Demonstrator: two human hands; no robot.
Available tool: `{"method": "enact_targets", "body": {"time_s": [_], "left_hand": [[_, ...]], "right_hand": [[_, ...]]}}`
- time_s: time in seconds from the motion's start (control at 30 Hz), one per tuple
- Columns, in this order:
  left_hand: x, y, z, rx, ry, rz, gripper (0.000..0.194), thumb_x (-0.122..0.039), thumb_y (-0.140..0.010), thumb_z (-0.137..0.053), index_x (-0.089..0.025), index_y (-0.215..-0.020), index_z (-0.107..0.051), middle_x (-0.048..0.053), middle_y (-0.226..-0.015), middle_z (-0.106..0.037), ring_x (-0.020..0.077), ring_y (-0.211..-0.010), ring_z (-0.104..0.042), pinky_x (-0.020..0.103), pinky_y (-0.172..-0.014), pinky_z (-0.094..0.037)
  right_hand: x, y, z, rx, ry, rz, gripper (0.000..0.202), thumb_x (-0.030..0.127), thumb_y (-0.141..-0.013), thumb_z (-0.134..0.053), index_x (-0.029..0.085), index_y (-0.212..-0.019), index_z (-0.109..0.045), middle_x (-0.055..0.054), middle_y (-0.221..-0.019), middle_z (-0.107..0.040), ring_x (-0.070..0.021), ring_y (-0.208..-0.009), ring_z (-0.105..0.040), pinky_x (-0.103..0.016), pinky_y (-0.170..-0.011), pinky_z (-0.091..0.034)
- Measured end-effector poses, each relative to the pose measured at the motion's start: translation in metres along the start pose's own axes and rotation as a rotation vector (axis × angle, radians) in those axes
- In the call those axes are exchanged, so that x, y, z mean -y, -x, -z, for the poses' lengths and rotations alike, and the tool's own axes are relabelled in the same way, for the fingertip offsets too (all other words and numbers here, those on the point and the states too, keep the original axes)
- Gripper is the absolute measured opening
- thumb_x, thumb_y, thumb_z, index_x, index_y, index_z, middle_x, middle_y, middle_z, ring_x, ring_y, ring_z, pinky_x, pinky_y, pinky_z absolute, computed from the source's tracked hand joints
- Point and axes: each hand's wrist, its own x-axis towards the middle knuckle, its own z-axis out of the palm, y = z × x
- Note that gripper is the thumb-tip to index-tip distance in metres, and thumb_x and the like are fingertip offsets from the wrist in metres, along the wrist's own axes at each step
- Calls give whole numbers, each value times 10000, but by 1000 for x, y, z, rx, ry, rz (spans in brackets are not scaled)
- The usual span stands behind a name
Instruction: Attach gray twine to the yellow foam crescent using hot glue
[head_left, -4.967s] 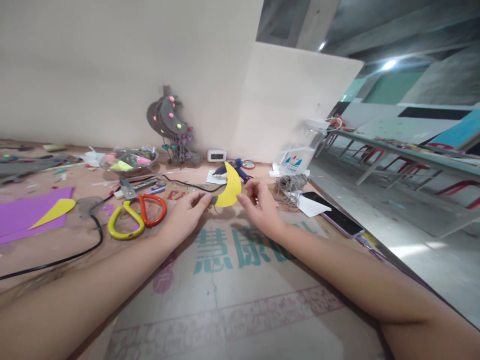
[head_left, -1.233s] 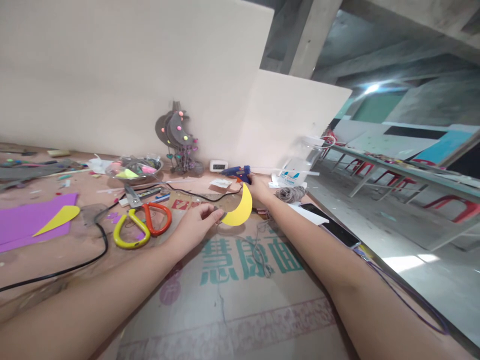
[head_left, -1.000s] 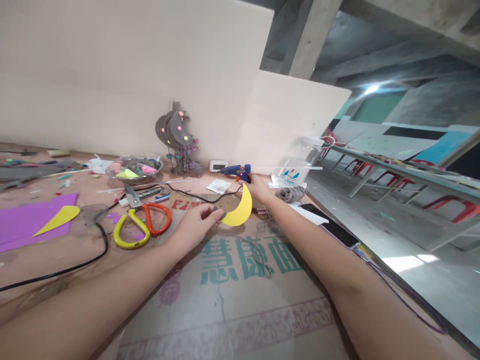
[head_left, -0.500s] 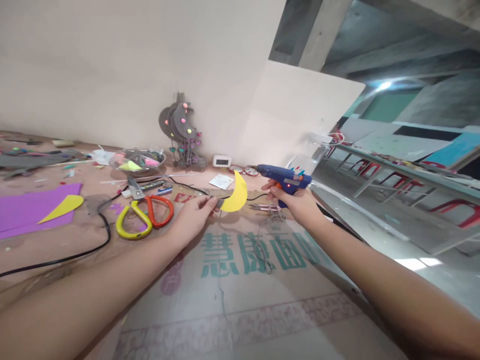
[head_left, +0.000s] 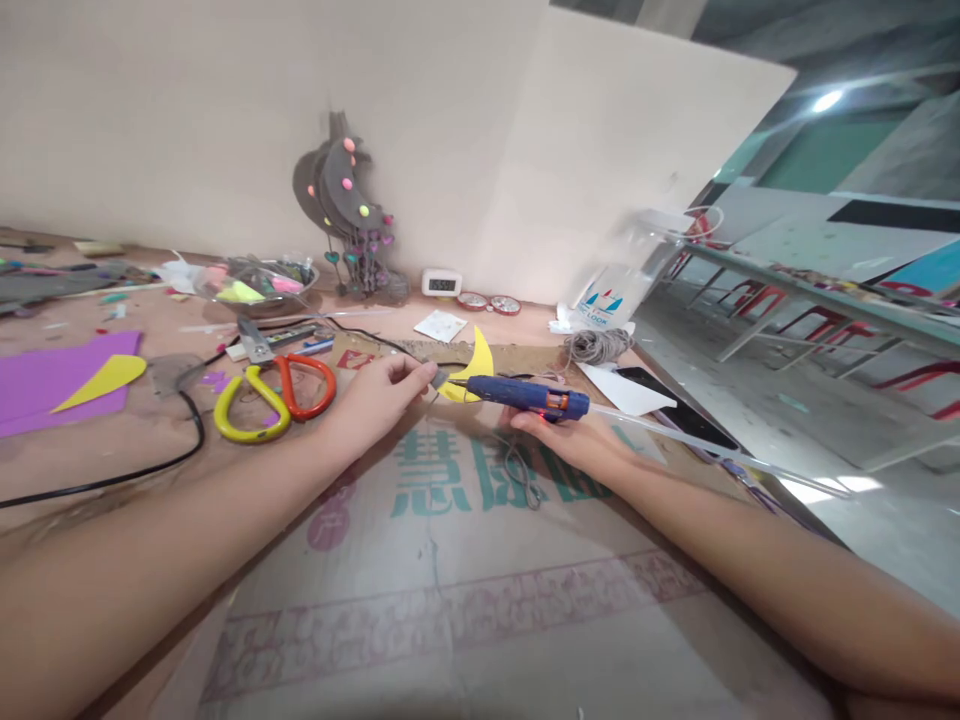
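Observation:
My left hand [head_left: 379, 402] pinches a small grey piece [head_left: 439, 380] at the lower end of a yellow crescent moon cutout [head_left: 482, 355], which stands up from the fingertips. My right hand [head_left: 581, 442] is wrapped around a blue hot glue gun [head_left: 510, 392]. Its nozzle points left and lies at the grey piece and the lower part of the moon; whether it touches cannot be made out. A long clear glue stick [head_left: 705, 442] sticks out of the gun's back. Beneath both hands lies a printed cardboard sheet [head_left: 442, 610].
Scissors [head_left: 255, 408] with yellow and red handles lie at left, near purple sheets [head_left: 45, 385] and a black cord [head_left: 135, 478]. Behind stand a bowl of scraps [head_left: 259, 290], a grey moon ornament [head_left: 341, 200], a small clock [head_left: 441, 283] and a yarn ball [head_left: 600, 346].
The glue gun has moved left and down, its nozzle now at the lower end of the moon. My left hand keeps its pinch. The view has shifted slightly.

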Motion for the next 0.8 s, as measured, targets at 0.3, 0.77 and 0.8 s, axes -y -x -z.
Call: {"method": "enact_targets", "body": {"time_s": [0.3,0.77,0.8], "left_hand": [[-6,2,-1,27,-30,-2,324,-457,-768,-523,-179,-603,-504,-40,-552,-478,90,-490,-392,225,-499,-291],[-8,3,0,44,-34,-21,310,-418,-775,-525,-174,-586,-493,-23,-580,-511,106,-545,-443,228,-534,-324],[-8,3,0,45,-34,-19,307,-416,-774,-526,-174,-587,-496,-21,-583,-516,107,-544,-445,228,-532,-326]], "right_hand": [[6,2,-6,22,-122,-30,234,417,-697,-654,198,-740,-584,8,-692,-603,-140,-635,-548,-249,-601,-444],[6,3,-7,32,-122,30,304,434,-696,-680,205,-891,-633,-6,-775,-641,-165,-734,-593,-252,-665,-455],[5,3,-7,33,-117,32,289,433,-701,-676,207,-877,-634,-3,-768,-640,-161,-731,-594,-251,-670,-456]]}}
